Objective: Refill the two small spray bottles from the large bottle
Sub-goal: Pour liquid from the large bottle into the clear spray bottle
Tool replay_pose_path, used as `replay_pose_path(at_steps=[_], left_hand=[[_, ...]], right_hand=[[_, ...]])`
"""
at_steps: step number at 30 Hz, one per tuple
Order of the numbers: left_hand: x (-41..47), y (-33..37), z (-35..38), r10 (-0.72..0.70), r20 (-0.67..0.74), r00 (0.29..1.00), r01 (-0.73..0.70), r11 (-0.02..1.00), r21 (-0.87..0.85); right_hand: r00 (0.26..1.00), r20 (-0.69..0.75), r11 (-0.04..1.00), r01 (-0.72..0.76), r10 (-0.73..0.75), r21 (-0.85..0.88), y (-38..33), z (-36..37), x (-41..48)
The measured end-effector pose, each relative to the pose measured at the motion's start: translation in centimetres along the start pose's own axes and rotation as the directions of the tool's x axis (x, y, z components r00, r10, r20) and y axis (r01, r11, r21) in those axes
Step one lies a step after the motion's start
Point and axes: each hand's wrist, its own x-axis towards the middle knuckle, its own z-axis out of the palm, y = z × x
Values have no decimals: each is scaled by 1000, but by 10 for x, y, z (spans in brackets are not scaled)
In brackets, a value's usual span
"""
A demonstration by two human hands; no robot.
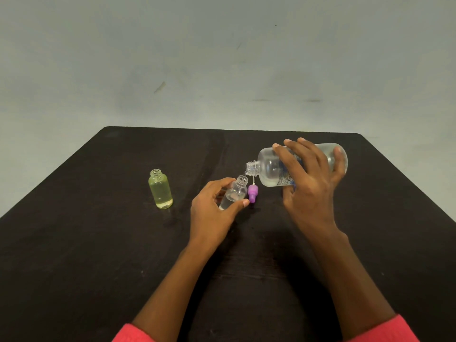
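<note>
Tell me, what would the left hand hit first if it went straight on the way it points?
Probably the purple cap, standing just past the small bottle the left hand holds; depth is hard to judge.

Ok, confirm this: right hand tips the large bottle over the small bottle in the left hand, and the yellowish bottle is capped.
Wrong on the cap: the head view shows the yellowish bottle open, its threaded neck bare. The rest holds.

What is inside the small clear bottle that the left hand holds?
Clear liquid shows in the lower part of the small clear bottle, whose neck is open. The left hand covers part of its side and base, so the full level cannot be seen.
</note>
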Motion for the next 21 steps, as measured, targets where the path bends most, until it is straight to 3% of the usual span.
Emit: replay_pose_path(at_steps=[21], left_hand=[[0, 0, 0, 18, -4, 1000, -18, 1000, -7]], right_hand=[[1000, 1, 1000, 1, -1, -2, -1, -1, 1]])
